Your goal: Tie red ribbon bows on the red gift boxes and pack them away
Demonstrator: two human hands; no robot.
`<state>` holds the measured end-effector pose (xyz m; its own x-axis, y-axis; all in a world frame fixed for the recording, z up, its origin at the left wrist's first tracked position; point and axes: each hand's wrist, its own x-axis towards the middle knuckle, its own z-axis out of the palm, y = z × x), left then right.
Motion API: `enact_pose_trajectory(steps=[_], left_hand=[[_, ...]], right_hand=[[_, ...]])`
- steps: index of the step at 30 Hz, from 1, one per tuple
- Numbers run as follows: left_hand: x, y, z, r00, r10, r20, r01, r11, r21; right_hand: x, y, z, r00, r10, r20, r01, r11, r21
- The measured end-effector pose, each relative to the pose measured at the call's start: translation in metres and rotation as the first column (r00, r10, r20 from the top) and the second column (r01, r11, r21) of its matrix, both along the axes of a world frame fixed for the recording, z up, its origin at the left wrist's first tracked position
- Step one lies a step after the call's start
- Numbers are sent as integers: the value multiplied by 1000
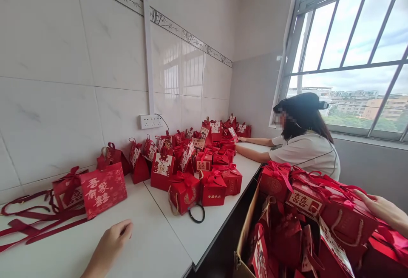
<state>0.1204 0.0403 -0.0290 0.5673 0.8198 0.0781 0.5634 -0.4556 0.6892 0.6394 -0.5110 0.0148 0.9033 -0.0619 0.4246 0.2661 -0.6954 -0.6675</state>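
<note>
My left hand (111,242) rests over the white table at lower left, its fingers curled into a loose fist with nothing visible in them. Close by stands a red gift box (104,191) with white Chinese characters, and loose red ribbons (41,222) lie left of it. On the far right, my right hand (379,210) reaches over a red gift box with a rope handle (352,222) and closes at its ribboned top; the fingertips are partly hidden. That box sits on top of the other red gift boxes in an open cardboard carton (247,227).
Many ribboned red gift boxes (188,191) crowd the table (153,235) along the tiled wall. A black hair-tie-like loop (196,214) lies before them. Another person (306,146) leans in by the barred window, arms on the table. A power socket (151,121) is on the wall.
</note>
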Motion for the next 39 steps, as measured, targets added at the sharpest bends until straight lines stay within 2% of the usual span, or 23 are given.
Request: enact_pose_trajectory(steps=[2, 3, 4, 7, 9, 11, 13, 14, 15, 16, 17, 18, 22, 24, 28, 32, 39], left_hand=[[0, -3, 1, 999, -8, -38, 8, 1000, 13], [0, -5, 1, 998, -16, -66, 17, 1000, 25], [1, -7, 2, 995, -26, -98, 30, 999, 38], [3, -15, 5, 977, -64, -205, 86, 991, 98], [3, -21, 7, 955, -100, -281, 148, 976, 157], [2, -26, 10, 930, -125, -345, 204, 957, 204], [0, -30, 13, 916, -130, -380, 226, 949, 220], [-1, -31, 14, 914, -128, -386, 224, 950, 217], [-3, -32, 14, 915, -126, -384, 221, 951, 214], [-5, -33, 15, 916, -124, -381, 217, 953, 211], [-6, -33, 15, 918, -123, -377, 214, 954, 209], [-7, -32, 15, 920, -123, -372, 212, 955, 207], [-9, -29, 12, 932, -135, -335, 207, 960, 190], [-9, -27, 11, 943, -139, -303, 200, 963, 182], [-8, -26, 11, 956, -135, -261, 186, 966, 180], [-8, -26, 12, 950, -141, -280, 193, 967, 169], [-6, -27, 13, 949, -126, -289, 185, 964, 189]], right_hand=[[-4, -2, 18, 971, -196, 134, 201, 979, -29], [-11, 3, 28, 943, -250, 218, 260, 965, -20], [-21, 12, 39, 925, -221, 310, 242, 970, -31], [-63, 59, 70, 869, 66, 490, 19, 986, -166], [-96, 101, 83, 774, 282, 567, -142, 950, -278], [-127, 144, 85, 599, 521, 608, -294, 850, -438], [-153, 184, 77, 401, 758, 514, -401, 650, -646], [-164, 203, 69, 333, 839, 431, -430, 542, -722], [-173, 220, 59, 297, 876, 379, -450, 478, -754], [-180, 237, 49, 288, 889, 356, -457, 454, -765], [-184, 252, 37, 304, 892, 336, -463, 446, -766], [-186, 267, 26, 356, 881, 311, -481, 458, -748], [-177, 310, -8, 661, 739, 129, -539, 587, -604], [-170, 322, -16, 739, 673, 23, -557, 629, -543], [-162, 330, -21, 776, 630, -46, -562, 656, -504], [-167, 339, -20, 795, 604, -60, -550, 674, -492], [-180, 374, -19, 807, 589, -40, -535, 701, -471]])
